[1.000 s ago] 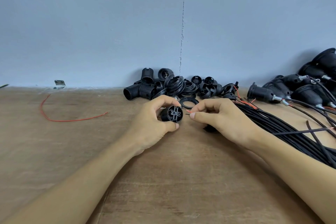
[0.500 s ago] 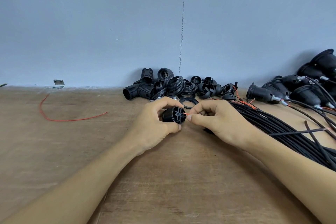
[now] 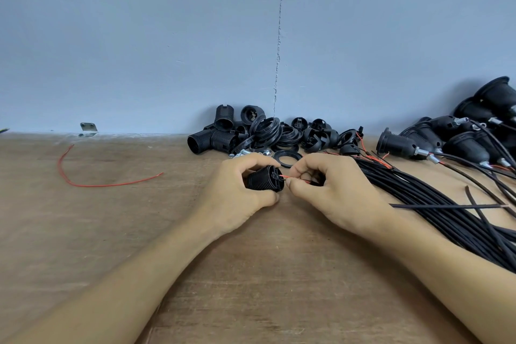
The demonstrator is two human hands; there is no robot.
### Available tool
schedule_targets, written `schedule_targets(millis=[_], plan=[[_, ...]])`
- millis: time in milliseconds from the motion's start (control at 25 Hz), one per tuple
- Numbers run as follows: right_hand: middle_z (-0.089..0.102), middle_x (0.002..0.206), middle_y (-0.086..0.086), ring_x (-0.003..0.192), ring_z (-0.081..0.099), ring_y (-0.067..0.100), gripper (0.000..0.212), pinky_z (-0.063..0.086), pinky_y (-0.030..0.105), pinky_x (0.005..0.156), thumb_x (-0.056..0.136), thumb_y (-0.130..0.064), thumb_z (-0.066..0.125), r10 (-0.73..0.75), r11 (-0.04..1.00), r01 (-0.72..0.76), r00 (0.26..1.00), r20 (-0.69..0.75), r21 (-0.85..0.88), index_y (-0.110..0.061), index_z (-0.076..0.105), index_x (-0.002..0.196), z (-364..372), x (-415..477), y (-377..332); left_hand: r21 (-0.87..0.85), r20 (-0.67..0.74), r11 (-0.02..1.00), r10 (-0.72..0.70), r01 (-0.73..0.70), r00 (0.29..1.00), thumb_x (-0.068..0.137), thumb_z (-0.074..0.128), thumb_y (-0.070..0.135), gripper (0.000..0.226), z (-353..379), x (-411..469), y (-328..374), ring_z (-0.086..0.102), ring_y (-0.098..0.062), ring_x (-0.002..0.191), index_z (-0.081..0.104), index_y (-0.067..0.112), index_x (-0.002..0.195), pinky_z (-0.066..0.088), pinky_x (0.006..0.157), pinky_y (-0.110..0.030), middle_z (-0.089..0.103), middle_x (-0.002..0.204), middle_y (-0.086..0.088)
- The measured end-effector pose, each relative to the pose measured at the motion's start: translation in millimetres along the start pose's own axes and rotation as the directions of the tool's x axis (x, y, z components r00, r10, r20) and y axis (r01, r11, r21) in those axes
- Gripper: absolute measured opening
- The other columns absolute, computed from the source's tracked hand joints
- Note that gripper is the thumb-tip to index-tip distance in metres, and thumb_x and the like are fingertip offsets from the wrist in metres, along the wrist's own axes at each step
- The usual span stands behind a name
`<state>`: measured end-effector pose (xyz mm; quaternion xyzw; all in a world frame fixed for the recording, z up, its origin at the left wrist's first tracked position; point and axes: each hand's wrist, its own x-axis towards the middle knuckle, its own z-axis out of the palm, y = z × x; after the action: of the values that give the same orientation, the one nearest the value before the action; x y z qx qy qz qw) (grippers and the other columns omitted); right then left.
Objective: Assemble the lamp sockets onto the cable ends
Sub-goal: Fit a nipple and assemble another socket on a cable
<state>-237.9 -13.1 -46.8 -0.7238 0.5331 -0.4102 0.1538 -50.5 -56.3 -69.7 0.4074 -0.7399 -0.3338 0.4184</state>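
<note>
My left hand (image 3: pixel 237 193) grips a black threaded lamp socket (image 3: pixel 264 182), lying sideways with its terminal end facing right. My right hand (image 3: pixel 329 190) pinches a thin red wire (image 3: pixel 287 177) of a cable end between thumb and forefinger. The wire's tip touches the socket's terminal end. The rest of that cable is hidden behind my right hand. A thick bundle of black cables (image 3: pixel 424 204) runs from behind my right hand toward the lower right.
Loose black socket shells and rings (image 3: pixel 268 134) are piled against the blue wall. Sockets with cables attached (image 3: pixel 446 142) lie at the far right. A loose red wire (image 3: pixel 92 180) lies on the wooden table (image 3: pixel 251 274) at left, near a metal bracket (image 3: pixel 88 129).
The socket has turned in my left hand, its terminal end now facing right rather than toward me. My right hand has brought the red wire's tip up to that end.
</note>
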Motion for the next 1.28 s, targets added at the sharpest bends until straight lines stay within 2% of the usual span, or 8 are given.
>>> schedule_targets(millis=[360,520,680,880,1000,1120,1280], plan=[[0.054,0.06,-0.013,0.06,0.048,0.0,0.009,0.039,0.014,0.06,0.084,-0.016,0.072,-0.017,0.999,0.018,0.999,0.028,-0.037,-0.021,0.071,0.076,2.9,0.2,-0.2,0.015,0.038,0.999,0.036,-0.037,0.999,0.062,0.082,0.022,0.047,0.1,0.7,-2.6,0.071,-0.009,0.096,0.072,0.049,0.099,0.056,0.093,-0.049,0.075,0.099,0.017],[0.057,0.061,-0.012,0.061,0.049,0.001,0.01,0.039,0.013,0.061,0.087,-0.016,0.073,-0.031,0.998,0.033,0.999,0.026,-0.047,-0.021,0.072,0.078,2.6,-0.1,-0.7,-0.02,0.036,0.999,0.036,-0.035,0.999,0.061,0.083,0.02,0.048,-0.7,0.9,-3.0,0.071,-0.003,0.098,0.073,0.05,0.098,0.055,0.098,-0.042,0.076,0.099,0.019],[0.059,0.062,-0.011,0.059,0.048,0.001,0.017,0.039,0.013,0.058,0.085,-0.017,0.076,0.002,1.0,-0.002,1.0,-0.009,-0.009,-0.03,0.072,0.074,1.7,-0.5,0.6,-0.015,0.032,0.999,0.036,-0.035,0.999,0.062,0.082,0.022,0.048,-0.1,1.5,-3.6,0.07,-0.003,0.099,0.072,0.049,0.1,0.055,0.098,-0.04,0.075,0.1,0.02],[0.065,0.069,-0.005,0.064,0.055,0.006,0.013,0.047,0.023,0.066,0.084,-0.015,0.072,0.054,0.998,-0.053,0.998,-0.015,0.041,-0.023,0.071,0.074,1.5,-1.8,4.7,0.019,0.003,0.999,0.03,-0.03,1.0,0.061,0.081,0.026,0.047,2.0,1.3,-3.6,0.07,-0.003,0.097,0.071,0.05,0.101,0.056,0.095,-0.042,0.075,0.099,0.021],[0.066,0.071,0.0,0.064,0.053,0.005,0.014,0.046,0.021,0.065,0.087,-0.017,0.07,0.053,0.998,-0.053,0.999,-0.002,0.034,-0.023,0.07,0.074,2.6,-1.1,5.2,0.035,0.001,0.999,0.029,-0.029,1.0,0.062,0.081,0.028,0.047,2.8,0.9,-3.3,0.07,-0.003,0.096,0.071,0.049,0.102,0.056,0.094,-0.042,0.075,0.098,0.021],[0.061,0.066,-0.005,0.061,0.049,0.002,0.019,0.041,0.015,0.061,0.089,-0.018,0.069,0.034,0.999,-0.034,0.999,0.004,0.039,-0.028,0.067,0.073,4.4,-1.2,4.4,0.044,-0.001,0.999,0.025,-0.025,1.0,0.063,0.081,0.027,0.046,2.5,-0.2,-2.3,0.07,-0.001,0.094,0.071,0.052,0.101,0.057,0.092,-0.042,0.075,0.097,0.023],[0.059,0.065,-0.009,0.061,0.049,0.003,0.021,0.04,0.016,0.061,0.091,-0.02,0.067,0.021,1.0,-0.021,1.0,-0.004,0.023,-0.03,0.064,0.073,7.0,-1.1,4.8,0.044,0.013,0.998,0.043,-0.044,0.999,0.065,0.081,0.024,0.046,2.5,-1.0,-0.3,0.071,-0.001,0.094,0.072,0.051,0.1,0.058,0.092,-0.043,0.075,0.098,0.022]])
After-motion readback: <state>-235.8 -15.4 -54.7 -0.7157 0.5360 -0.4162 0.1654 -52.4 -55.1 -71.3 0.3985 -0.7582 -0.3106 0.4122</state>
